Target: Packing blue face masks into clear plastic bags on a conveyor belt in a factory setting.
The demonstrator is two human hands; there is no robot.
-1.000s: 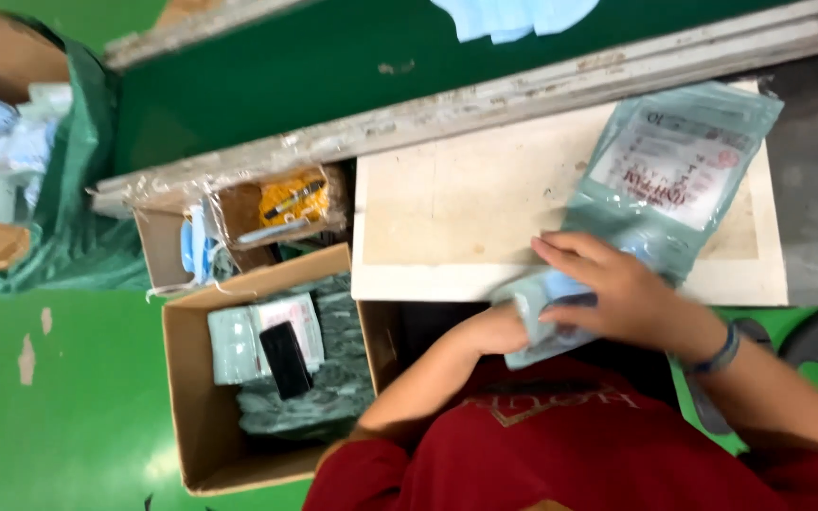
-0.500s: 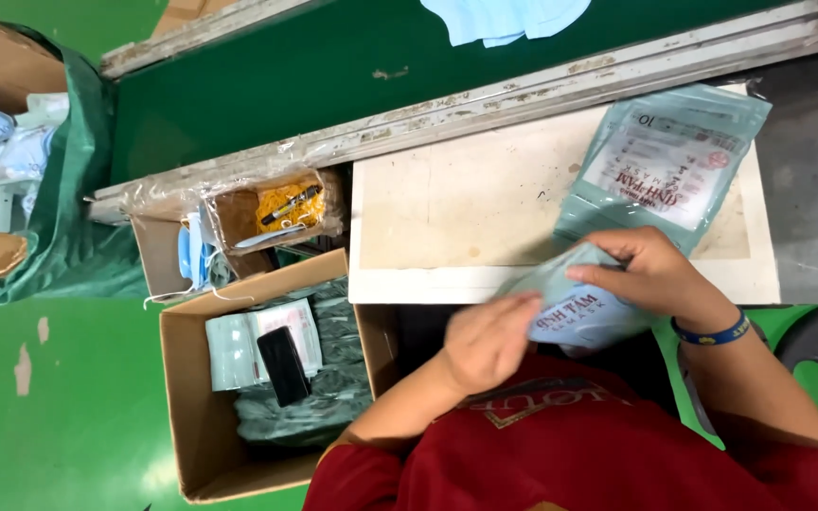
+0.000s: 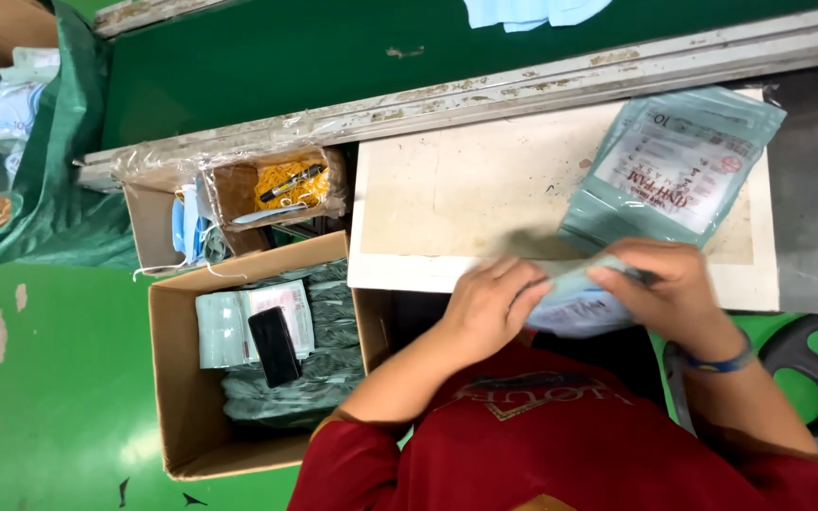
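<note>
Hands meet at lower centre: left hand [image 3: 489, 308] and right hand [image 3: 665, 289] both clamped on pale blue packet [image 3: 575, 301], over front edge of worn beige board [image 3: 471, 194]. Green floor [image 3: 49, 378] lower left; open cardboard box [image 3: 191, 426] beside board.

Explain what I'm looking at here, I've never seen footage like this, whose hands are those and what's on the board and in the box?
There is no machine here. One camera sits on a person's head and looks straight down, so you see their own two bare hands and red shirt from above.

The left hand and the right hand together hold a pale blue soft packet at the near edge of a light board. Whether each grip is fully closed is blurred. On the board's far right lies a stack of grey-green printed pouches.

To the left, lower down, stands an open cardboard box with more pouches and a black phone on top. Behind it, a smaller box holds yellow rubber bands and a pen.
</note>
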